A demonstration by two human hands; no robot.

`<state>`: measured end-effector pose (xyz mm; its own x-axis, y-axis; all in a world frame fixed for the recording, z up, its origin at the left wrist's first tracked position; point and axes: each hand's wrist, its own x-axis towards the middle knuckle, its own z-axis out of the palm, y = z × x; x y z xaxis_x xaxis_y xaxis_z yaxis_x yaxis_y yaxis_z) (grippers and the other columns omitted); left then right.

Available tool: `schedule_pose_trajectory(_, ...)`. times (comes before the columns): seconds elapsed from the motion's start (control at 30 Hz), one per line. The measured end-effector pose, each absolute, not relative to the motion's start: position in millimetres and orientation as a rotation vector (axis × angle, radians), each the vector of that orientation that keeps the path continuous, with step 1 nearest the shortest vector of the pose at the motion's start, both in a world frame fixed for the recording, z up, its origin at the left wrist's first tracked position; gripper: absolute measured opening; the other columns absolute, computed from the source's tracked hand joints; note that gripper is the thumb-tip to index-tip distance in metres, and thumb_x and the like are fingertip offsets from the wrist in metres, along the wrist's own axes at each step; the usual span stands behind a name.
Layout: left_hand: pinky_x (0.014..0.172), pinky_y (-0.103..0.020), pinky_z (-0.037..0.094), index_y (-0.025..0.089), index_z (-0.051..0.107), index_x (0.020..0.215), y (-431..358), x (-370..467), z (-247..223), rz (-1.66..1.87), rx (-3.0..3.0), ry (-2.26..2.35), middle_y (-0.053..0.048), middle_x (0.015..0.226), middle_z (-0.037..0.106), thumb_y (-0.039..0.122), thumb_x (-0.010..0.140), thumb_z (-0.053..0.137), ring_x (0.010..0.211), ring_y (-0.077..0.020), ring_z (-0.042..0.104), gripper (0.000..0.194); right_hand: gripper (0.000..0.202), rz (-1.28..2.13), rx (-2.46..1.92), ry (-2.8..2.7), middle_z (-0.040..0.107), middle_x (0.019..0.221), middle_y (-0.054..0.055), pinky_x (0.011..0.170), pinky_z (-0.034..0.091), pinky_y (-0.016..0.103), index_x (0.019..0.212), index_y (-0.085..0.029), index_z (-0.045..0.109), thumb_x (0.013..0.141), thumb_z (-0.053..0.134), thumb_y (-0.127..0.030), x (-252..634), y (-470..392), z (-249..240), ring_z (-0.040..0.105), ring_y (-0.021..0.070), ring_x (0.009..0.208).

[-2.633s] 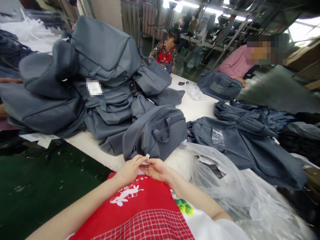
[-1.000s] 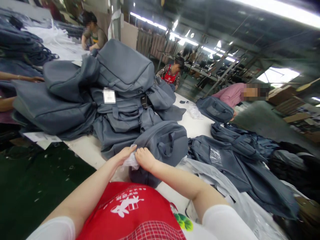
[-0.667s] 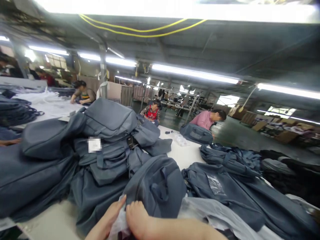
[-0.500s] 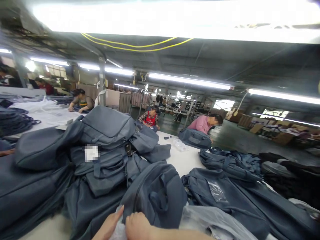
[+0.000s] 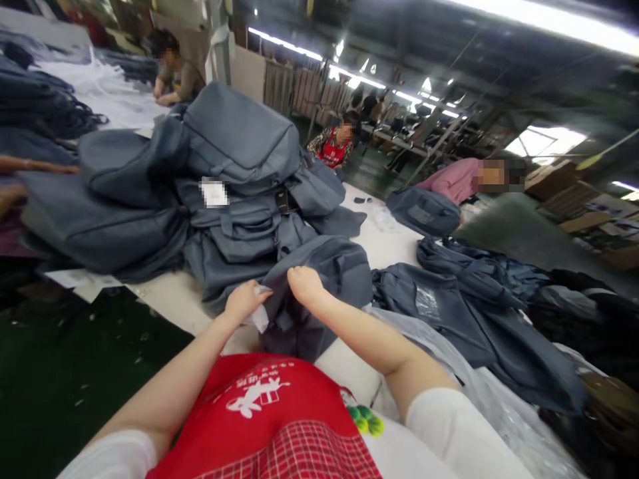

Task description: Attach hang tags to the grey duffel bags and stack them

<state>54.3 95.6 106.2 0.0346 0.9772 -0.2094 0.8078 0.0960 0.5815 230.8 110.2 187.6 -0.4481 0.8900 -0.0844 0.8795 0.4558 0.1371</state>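
A dark blue-grey backpack (image 5: 344,269) lies at the table edge in front of me. My right hand (image 5: 305,286) is closed on the fabric at its near side, fingers curled. Just left of it, my left hand (image 5: 248,301) pinches a small crumpled white sheet (image 5: 258,319), paper or thin plastic, close against the backpack. Whether the left fingers also grip the fabric is hidden. Behind my hands, more blue-grey bags (image 5: 239,136) are heaped, one with a black hang tag (image 5: 285,202).
Clear plastic bags (image 5: 519,406) and more blue-grey bags (image 5: 464,306) lie to my right. White papers (image 5: 84,279) overhang the table at left. A co-worker's arm (image 5: 40,165) reaches in at the left edge; other people work across the table (image 5: 374,233).
My view has tipped downward, bringing my forearms and red apron into sight. Both hands stay at the near side of the backpack, whose near part now hangs folded toward me.
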Motion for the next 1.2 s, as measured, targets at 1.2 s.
schedule_pose_trajectory(1.2,0.103,-0.025,0.038,0.015,0.055,0.126,86,59,45,0.133,2.123,1.71,-0.008,0.128,0.061,0.025,0.088,0.029,0.12,-0.0169,0.054,0.047,0.033,0.179,0.993,2.785,0.07,0.074,0.014,0.057,0.053,0.038,0.081,-0.01,0.07,0.07,0.07,-0.041,215,78,81,0.065,0.0236,0.063)
